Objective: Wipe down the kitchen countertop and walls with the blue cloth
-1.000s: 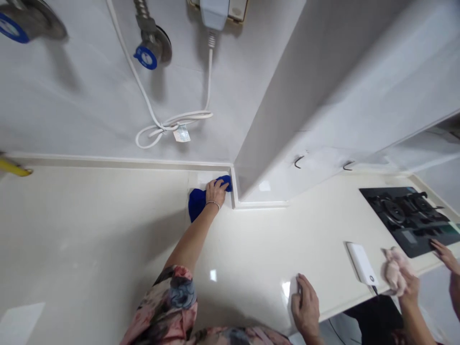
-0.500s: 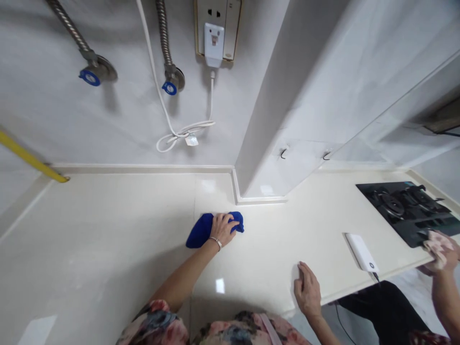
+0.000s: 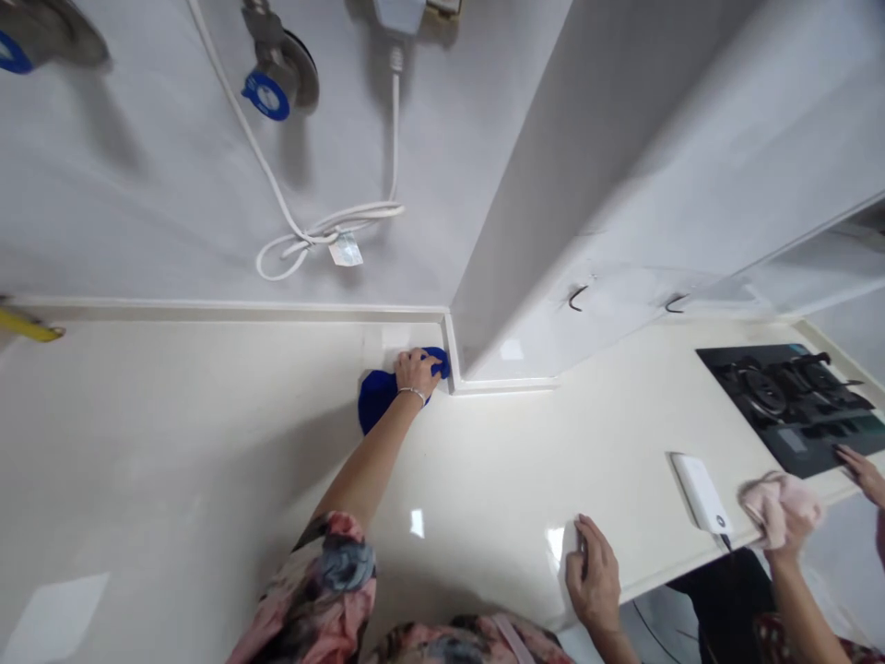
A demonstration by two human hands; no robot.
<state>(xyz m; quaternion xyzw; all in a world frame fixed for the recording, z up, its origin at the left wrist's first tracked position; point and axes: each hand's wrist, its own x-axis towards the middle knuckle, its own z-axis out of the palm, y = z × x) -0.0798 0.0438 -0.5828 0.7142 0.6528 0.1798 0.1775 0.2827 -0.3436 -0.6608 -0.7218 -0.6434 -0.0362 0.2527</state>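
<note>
Blue cloth (image 3: 375, 408) | in left hand (image 3: 417, 372) | long axis seemingly toward wall corner (image 3: 446, 325)

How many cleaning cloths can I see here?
2. A blue cloth lies under the person's left hand in the counter corner; a pink cloth is in a co-worker's hand, far right.

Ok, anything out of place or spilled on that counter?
No spill or damage shows. Only oddity: the white power bank lies right at the counter front edge, cable hanging off it. The left hand presses the blue cloth into the wall corner.
</note>
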